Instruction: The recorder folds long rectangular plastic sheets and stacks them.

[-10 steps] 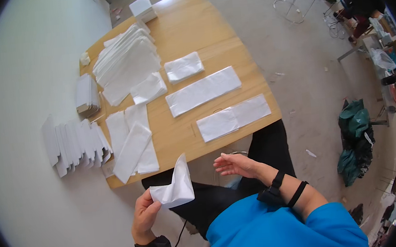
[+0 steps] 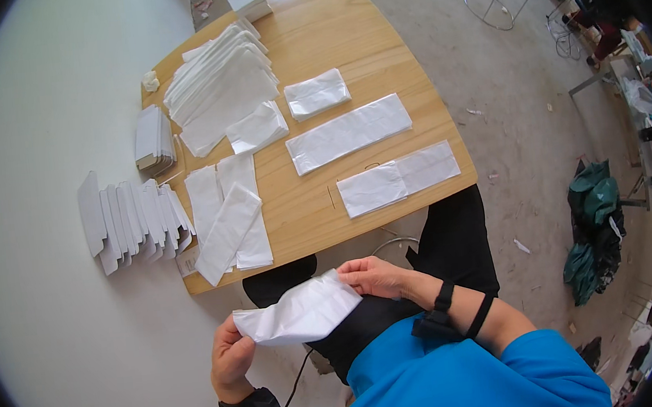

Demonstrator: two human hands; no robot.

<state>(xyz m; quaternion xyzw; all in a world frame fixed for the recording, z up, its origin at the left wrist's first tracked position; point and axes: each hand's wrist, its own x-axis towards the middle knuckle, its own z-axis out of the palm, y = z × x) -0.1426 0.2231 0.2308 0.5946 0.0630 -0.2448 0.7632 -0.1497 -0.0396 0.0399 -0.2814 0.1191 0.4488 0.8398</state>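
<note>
Low in the frame, the left hand and right hand pinch one white paper bag between them; many flat bags already cover the counter.

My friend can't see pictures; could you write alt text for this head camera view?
A seated person holds a white paper bag between the left hand and right hand, over the lap. Ahead, a wooden table carries more flat white bags in stacks and rows.
</note>
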